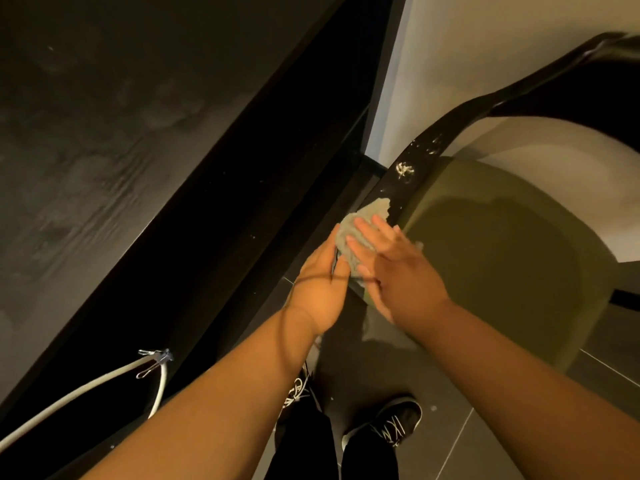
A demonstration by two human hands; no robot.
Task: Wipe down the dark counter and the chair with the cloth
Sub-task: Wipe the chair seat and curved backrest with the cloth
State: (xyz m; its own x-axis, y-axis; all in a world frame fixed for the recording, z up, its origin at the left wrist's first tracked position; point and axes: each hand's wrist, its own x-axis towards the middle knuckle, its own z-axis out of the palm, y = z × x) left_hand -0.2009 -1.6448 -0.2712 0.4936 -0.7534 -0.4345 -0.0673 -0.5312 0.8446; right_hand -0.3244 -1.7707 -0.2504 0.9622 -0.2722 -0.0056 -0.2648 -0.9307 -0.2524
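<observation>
Cloth [363, 216], grey-green and bunched into a wad, sits on the dark rail of the chair [426, 140], at the rail's near end along the left edge of the olive seat [502, 265]. Both of my hands are on it. My right hand [398, 268] lies flat on top, fingers straight and a little spread, pressing the cloth down onto the rail; it grips nothing. My left hand [322, 289] comes in from the side, its thumb laid up along the cloth's left edge and its fingers tucked out of sight beneath the wad, so I cannot tell how firmly it has hold. A ragged tip of the cloth pokes out beyond my fingertips, farther up the rail.

Past that tip the rail carries pale smears [405, 169] and scattered specks.

To my left the dark surface [104, 150] runs diagonally, wood-grained and streaked with dull, cloudy patches; its black front edge falls away toward the chair. A pale cable [86, 393] hangs against that front near the bottom left, held with metal clips [156, 358]. Below my arms are my dark trousers [304, 445] and black shoes [391, 420] on the grey tiled floor [433, 427]. A cream wall [485, 64] stands behind the chair.
</observation>
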